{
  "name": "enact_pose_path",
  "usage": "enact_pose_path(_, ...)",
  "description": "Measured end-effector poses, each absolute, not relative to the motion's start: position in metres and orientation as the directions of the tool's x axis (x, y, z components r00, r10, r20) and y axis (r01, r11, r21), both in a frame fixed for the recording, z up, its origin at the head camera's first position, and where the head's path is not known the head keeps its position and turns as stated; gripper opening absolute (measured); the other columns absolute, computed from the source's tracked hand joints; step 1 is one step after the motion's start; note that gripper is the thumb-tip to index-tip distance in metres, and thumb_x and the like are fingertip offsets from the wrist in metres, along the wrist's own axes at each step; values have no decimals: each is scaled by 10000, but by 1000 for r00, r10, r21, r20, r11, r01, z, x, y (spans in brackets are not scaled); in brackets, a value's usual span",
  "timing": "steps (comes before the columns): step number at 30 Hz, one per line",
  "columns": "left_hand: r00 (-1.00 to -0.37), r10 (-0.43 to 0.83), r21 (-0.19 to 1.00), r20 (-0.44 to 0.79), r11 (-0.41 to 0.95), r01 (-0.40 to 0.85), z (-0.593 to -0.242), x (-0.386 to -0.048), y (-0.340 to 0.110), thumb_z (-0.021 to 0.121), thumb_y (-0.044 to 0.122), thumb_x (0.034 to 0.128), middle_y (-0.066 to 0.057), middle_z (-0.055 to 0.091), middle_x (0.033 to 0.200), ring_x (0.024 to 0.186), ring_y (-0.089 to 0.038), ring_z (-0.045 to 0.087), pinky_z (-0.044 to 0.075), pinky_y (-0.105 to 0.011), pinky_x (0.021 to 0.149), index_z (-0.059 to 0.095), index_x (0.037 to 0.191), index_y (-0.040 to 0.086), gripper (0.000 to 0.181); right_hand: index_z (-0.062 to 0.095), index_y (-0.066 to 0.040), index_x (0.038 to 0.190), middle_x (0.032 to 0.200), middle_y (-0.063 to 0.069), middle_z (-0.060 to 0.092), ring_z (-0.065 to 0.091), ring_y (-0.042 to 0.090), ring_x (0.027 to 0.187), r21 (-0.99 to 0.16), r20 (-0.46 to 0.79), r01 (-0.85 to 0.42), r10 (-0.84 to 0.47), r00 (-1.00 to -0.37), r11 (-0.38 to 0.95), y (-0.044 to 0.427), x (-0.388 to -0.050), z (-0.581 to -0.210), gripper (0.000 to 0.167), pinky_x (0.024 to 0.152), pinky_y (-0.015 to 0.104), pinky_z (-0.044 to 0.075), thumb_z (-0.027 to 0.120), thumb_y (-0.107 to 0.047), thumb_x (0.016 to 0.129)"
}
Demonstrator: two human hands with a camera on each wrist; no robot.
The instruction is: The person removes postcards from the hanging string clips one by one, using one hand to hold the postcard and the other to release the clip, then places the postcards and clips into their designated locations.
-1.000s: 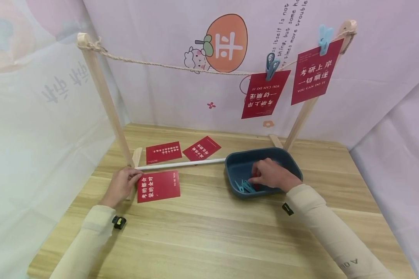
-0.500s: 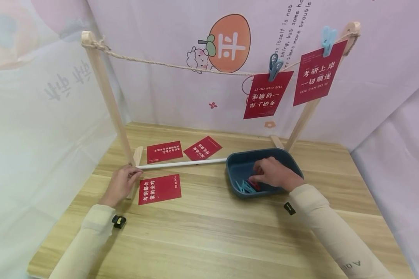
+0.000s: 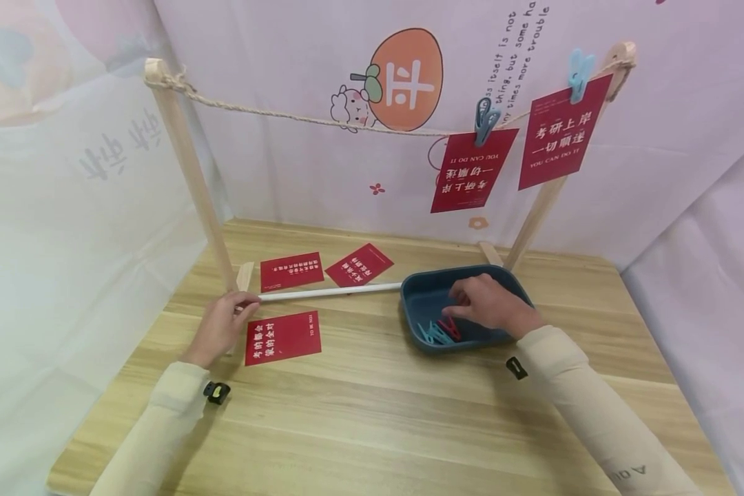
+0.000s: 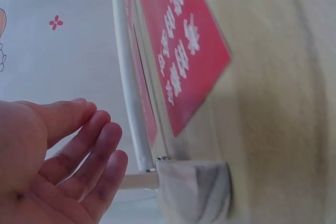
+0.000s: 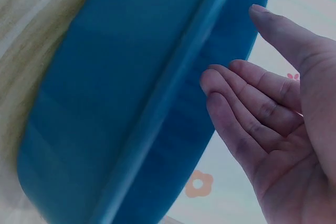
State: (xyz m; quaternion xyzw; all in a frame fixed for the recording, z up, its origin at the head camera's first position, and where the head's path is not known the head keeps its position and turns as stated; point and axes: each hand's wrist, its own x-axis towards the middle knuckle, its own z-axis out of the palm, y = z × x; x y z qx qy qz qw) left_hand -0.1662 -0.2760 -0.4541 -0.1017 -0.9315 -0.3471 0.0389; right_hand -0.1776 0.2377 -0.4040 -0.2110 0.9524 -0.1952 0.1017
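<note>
Pegs (image 3: pixel 442 332), in bin (image 3: pixel 428 302), left and near of right hand (image 3: pixel 488 304), thumb spread; card (image 3: pixel 288 337), right of left hand (image 3: pixel 218 325), fingers loosely bent.

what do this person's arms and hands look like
The left sleeve and right sleeve are cream, the right bearing dark lettering. The left hand and right hand are ungloved. A small black device shows by each wrist, the left marked yellow.

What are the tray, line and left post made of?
Tray: likely matte plastic; smooth, uniform blue, with rounded corners. Line: apparently natural-fibre twine, perhaps jute; tan, twisted, with frayed ends. Left post: probably bare wood; pale tan, little gloss.
</note>
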Motion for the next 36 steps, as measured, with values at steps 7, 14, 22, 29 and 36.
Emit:
enact_pose_path(7,-972,166,625,165,745,234,-451,-167,-268,671,105,1039,-201,745,1109,986,-318,712,638,-369,817,712,1254,-29,257,734,25,1192,1096,169,798,776,273,985,-399,-64,-387,-446,-893,831,242,-178,-396,409,910,478,653,807,-295,948)
enact_pose_path(14,-972,179,655,155,717,237,-447,-171,-255,665,152,1052,-194,723,1174,1004,-303,700,651,-391,884,705,1282,-9,284,715,45,1236,1141,198,787,772,333,1037,-405,-68,-360,-420,-905,840,244,-177,-386,432,928,501,645,817,-254,941)
enact_pose_path(22,-966,200,676,161,691,256,-439,-175,-238,638,155,1067,-200,715,1212,1078,-345,693,626,-512,958,687,1292,-15,286,721,55,1211,1130,229,785,780,348,1022,-421,-37,-367,-420,-907,830,245,-175,-375,402,894,499,655,833,-206,925)
enact_pose_path(29,-968,195,655,160,713,252,-434,-179,-226,633,202,1074,-161,722,1225,1109,-324,698,625,-489,959,692,1306,26,297,723,52,1204,1126,233,784,775,360,1031,-407,-16,-381,-423,-906,830,247,-174,-367,409,906,503,650,841,-216,918)
enact_pose_path(36,-961,205,646,186,712,277,-428,-183,-216,641,197,1070,-163,735,1234,1132,-332,704,613,-500,976,698,1297,26,289,726,35,1219,1125,200,789,774,338,1031,-392,6,-392,-424,-906,832,248,-172,-359,425,920,499,647,846,-237,916)
